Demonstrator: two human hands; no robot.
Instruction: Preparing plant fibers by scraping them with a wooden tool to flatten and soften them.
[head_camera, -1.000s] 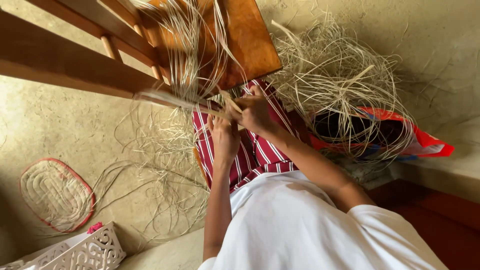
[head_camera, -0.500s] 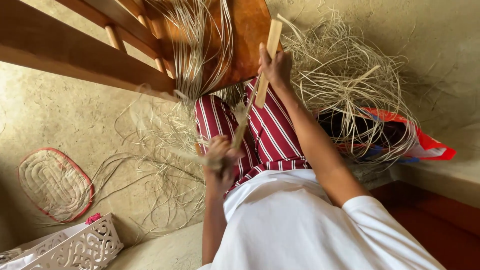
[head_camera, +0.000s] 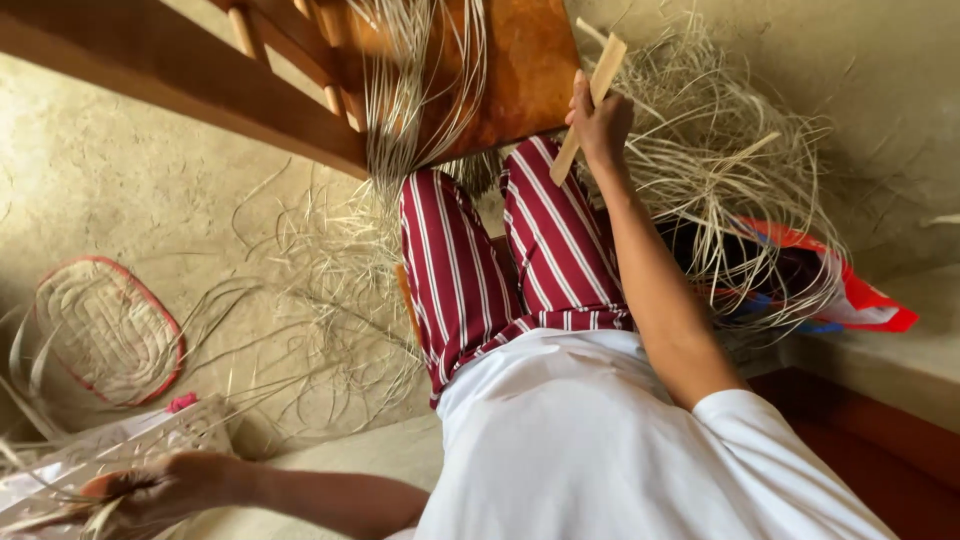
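Observation:
My right hand (head_camera: 601, 125) is raised in front of me and grips a flat pale wooden stick (head_camera: 590, 105) that points up toward the brown wooden board (head_camera: 520, 70). Bunches of straw strands (head_camera: 415, 90) hang down over that board. My left hand (head_camera: 150, 490) is stretched far out to the lower left, closed on a few straw strands (head_camera: 60, 505) beside a white openwork basket (head_camera: 120, 445). My legs in red and white striped trousers (head_camera: 490, 260) lie between the two hands.
A loose heap of straw (head_camera: 720, 170) lies at right over a red, blue and white bag (head_camera: 840, 290). An oval woven mat with a red edge (head_camera: 105, 330) lies on the floor at left. Wooden bars (head_camera: 200, 80) cross the top left.
My left hand swung from my lap down to the lower left, reaching the basket and taking hold of straw there. My right hand stayed up with the stick.

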